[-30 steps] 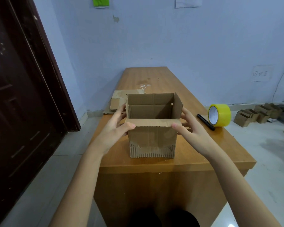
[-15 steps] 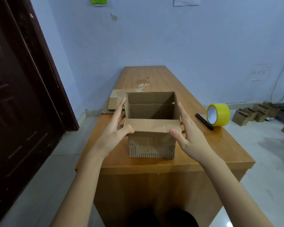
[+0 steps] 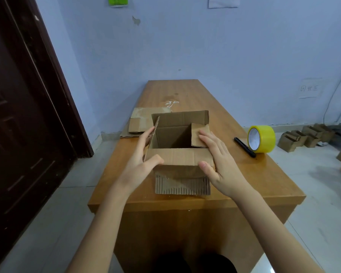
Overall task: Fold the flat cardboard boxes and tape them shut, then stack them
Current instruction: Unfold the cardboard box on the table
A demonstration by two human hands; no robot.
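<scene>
A person works an open cardboard box [image 3: 182, 166] standing near the front edge of a wooden table [image 3: 254, 174]. The left hand [image 3: 141, 164] lies spread against its left wall, thumb on the near flap; the right hand [image 3: 218, 157] presses the right flap inward with straight fingers. A yellow tape roll [image 3: 262, 138], black marker [image 3: 244, 147] and flat cardboard [image 3: 141, 123] lie nearby.

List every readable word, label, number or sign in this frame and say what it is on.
White paper sign on the wall at right: three handwritten characters, too blurred to read for certain.
White sheet at the top of the wall: no text legible.
Green note on the wall: no text visible.
Yellow tape roll, black marker, open cardboard box: no print visible.
</scene>
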